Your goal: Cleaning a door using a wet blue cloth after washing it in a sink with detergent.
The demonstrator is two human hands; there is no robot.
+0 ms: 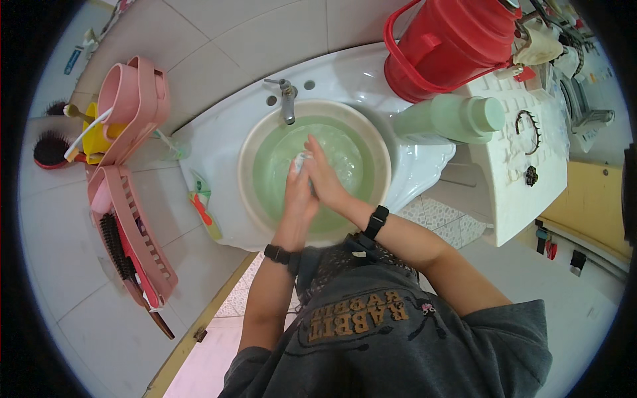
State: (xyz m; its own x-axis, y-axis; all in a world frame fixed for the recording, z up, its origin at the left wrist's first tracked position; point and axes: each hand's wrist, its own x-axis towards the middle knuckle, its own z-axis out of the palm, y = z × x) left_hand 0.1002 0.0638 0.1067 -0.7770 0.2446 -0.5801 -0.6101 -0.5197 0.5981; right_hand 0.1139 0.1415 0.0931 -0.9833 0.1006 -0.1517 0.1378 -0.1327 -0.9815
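My left hand [298, 192] and my right hand [323, 174] are pressed together, palm towards palm, above a pale round basin [380, 156]. The right fingers are stretched out flat, pointing away from me. The left fingers also reach forward, partly hidden by the right hand. White lather or a small white piece [300, 162] shows at the left fingertips; I cannot tell which. Greenish-looking water [345, 139] fills much of the basin beneath. Just beyond the hands, a metal tap [288, 106] points over the basin's far rim.
The basin stands in a white sink [215, 149]. A green bottle [454, 118] and a red lidded bucket [441, 50] stand at its right, beside a white ridged surface [511, 199]. A squeezed tube [201, 199] lies on the left. Pink wall racks [142, 249] hold brushes.
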